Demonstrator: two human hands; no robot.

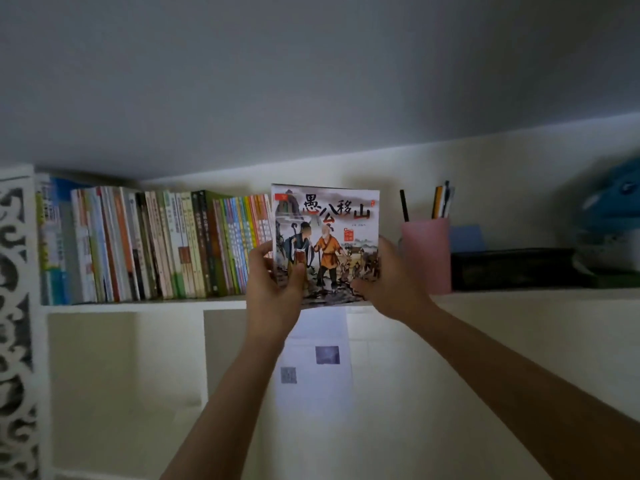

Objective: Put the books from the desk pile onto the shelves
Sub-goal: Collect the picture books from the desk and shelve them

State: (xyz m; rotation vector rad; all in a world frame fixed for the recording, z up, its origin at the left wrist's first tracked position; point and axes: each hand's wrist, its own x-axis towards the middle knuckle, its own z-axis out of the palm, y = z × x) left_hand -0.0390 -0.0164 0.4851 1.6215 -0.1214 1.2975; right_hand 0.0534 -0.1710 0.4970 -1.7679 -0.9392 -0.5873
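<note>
A square picture book [325,237] with two painted figures and large black characters on its cover is held upright, cover facing me, at the level of the upper white shelf [145,303]. My left hand [273,282] grips its lower left edge, thumb on the cover. Its lower right corner is held by my right hand [384,282], fingers curled behind it. The book stands just right of a long row of upright books [156,247] that fills the shelf's left part. Whether the book's bottom edge touches the shelf board I cannot tell.
A pink pen cup [426,254] with pencils stands right of the book, then a dark flat box [512,268] and a blue plush toy [613,216]. Below are white cubbies [90,358] and a taped paper sheet [317,355]. A carved white panel [15,306] borders the left.
</note>
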